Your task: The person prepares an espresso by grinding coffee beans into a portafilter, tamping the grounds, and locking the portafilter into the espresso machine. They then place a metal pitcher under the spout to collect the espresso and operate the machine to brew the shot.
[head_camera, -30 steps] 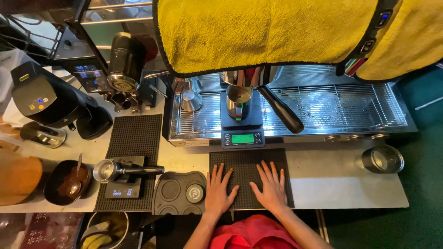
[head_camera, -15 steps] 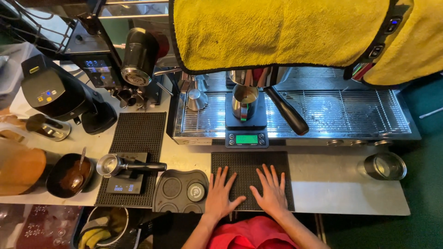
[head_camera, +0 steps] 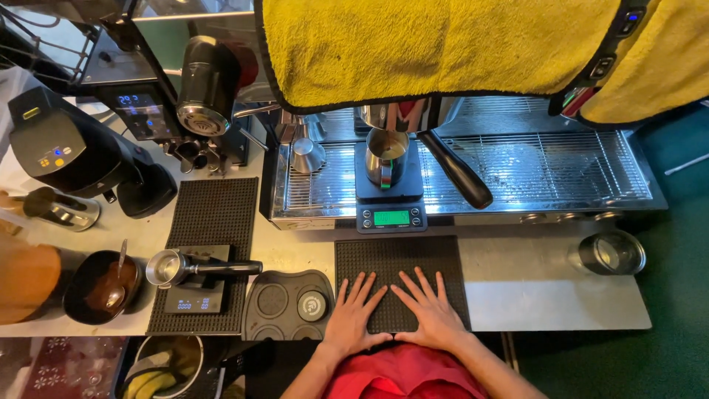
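Note:
My left hand (head_camera: 352, 311) and my right hand (head_camera: 430, 309) lie flat, fingers spread, on a black rubber mat (head_camera: 384, 260) at the counter's front edge. Neither holds anything. Just beyond the mat, a small scale with a green display (head_camera: 391, 217) sits on the espresso machine's drip tray (head_camera: 532, 174). A steel cup (head_camera: 385, 153) stands on the scale under a portafilter whose black handle (head_camera: 456, 169) points right. A yellow towel (head_camera: 443, 48) covers the machine's top.
At the left, a second portafilter (head_camera: 193, 266) rests on a small black scale (head_camera: 196, 301) on another mat. A tamping station (head_camera: 289, 304), a dark bowl with a spoon (head_camera: 103, 287), two grinders (head_camera: 77, 153) and a steel cup (head_camera: 610, 253) at right stand nearby.
Both hands stay flat on the mat. The view has shifted slightly, so everything sits a little lower in frame.

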